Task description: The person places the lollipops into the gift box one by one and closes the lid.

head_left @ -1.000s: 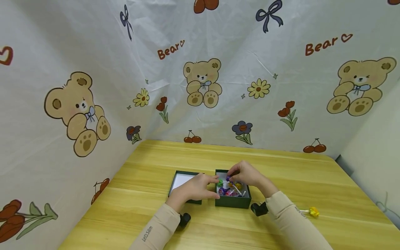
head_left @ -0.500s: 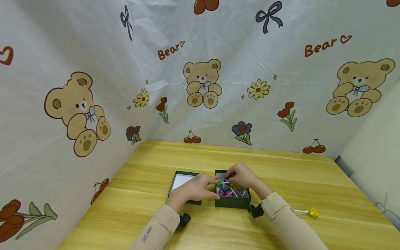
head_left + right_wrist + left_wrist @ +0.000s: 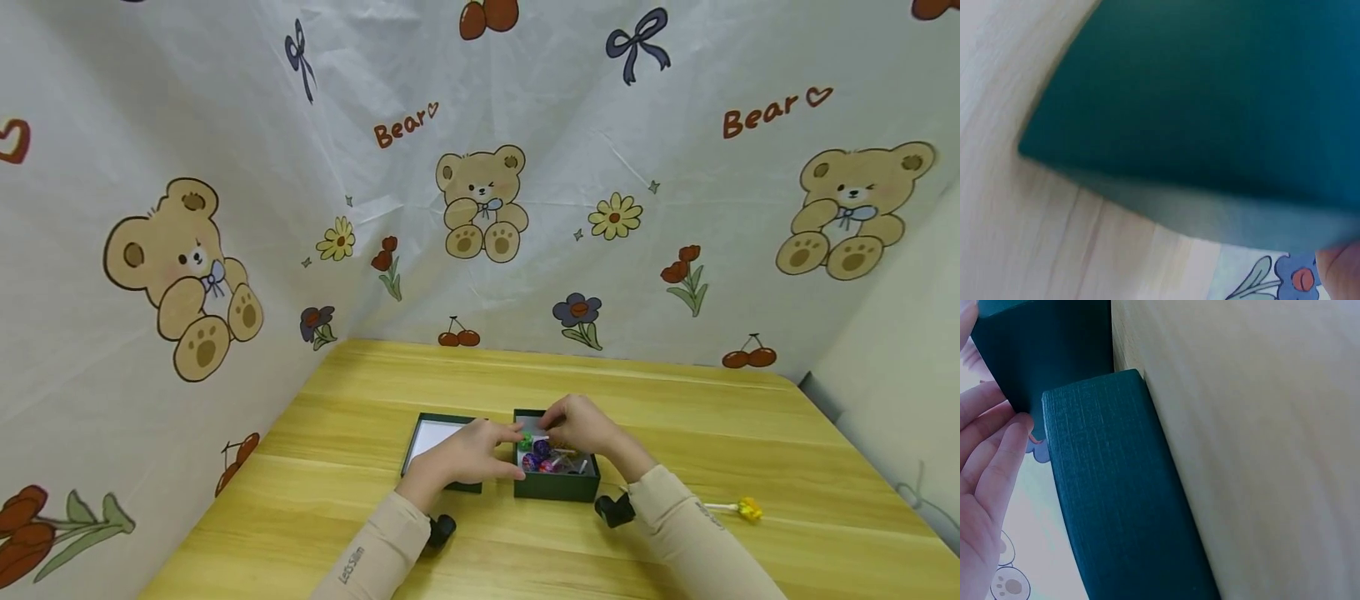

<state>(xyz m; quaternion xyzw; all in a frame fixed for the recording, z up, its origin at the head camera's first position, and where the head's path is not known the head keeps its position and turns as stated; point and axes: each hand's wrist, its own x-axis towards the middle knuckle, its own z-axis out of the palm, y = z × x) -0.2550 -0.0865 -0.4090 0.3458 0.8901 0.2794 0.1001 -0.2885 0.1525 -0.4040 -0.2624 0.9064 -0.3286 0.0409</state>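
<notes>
1. Lid [image 3: 431, 435] is lying hollow side up, partly covered by the left hand [image 3: 471, 452]; a dipping arm could be shoving it.
2. Spread fingers of that hand are touching the box [image 3: 557, 487] at its left wall; uneven pressure could be sliding it.
3. Lollipops [image 3: 542, 447] are lying jumbled inside; crossed sticks could be snagging.
4. Right hand [image 3: 583, 423] is hovering over them, fingers bent; whether they are pinching anything, I cannot tell; loose gripping could be causing drops.
5. Yellow lollipop [image 3: 749, 509] is lying on the desk [image 3: 247, 521]; the right sleeve [image 3: 712, 533] could be rolling it.
</notes>
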